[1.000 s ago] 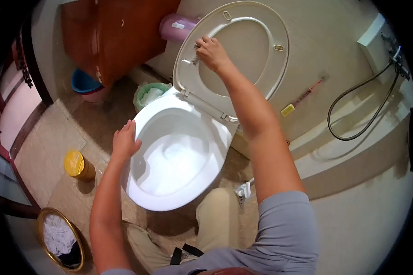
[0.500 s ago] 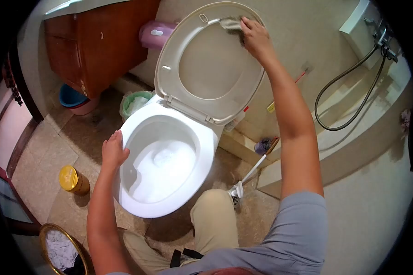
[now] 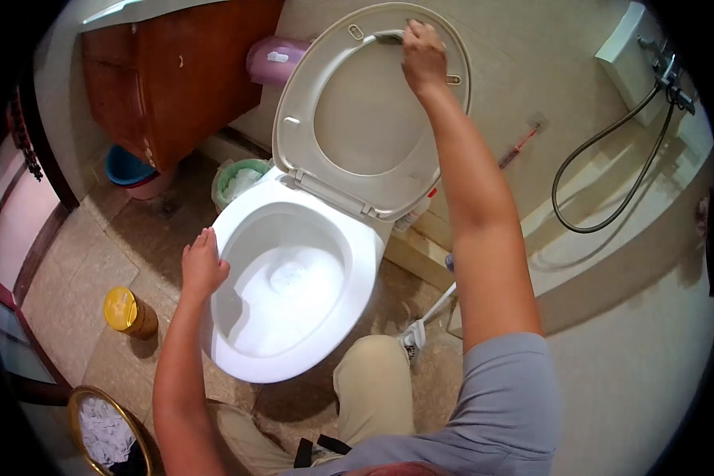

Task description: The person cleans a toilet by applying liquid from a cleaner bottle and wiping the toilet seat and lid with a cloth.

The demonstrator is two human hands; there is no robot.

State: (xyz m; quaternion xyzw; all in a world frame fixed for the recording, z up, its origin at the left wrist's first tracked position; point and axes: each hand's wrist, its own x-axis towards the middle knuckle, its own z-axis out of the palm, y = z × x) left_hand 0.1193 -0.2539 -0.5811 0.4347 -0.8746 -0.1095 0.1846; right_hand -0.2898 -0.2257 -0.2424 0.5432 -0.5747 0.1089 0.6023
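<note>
The white toilet bowl [image 3: 349,289] stands in front of me, with foamy white water inside. Its seat [image 3: 293,139] is raised and leans back. High on the raised seat, my right hand [image 3: 424,57] is closed on a greyish cloth [image 3: 390,38] and presses it to the seat's upper part. Most of the cloth is hidden by the hand. My left hand [image 3: 204,266] rests on the left side of the bowl's rim, fingers stretched out, holding nothing.
A toilet brush [image 3: 412,336] stands right of my knee. On the left floor are a yellow-lidded canister [image 3: 123,311] and a basket [image 3: 78,428] with cloths. A lined bin [image 3: 224,184] sits behind the bowl, near a wooden cabinet [image 3: 198,87]. A shower hose [image 3: 559,186] hangs at right.
My right hand has moved a little left across the top of the seat with the cloth, which now shows less. My left hand stays on the rim. The view has shifted slightly.
</note>
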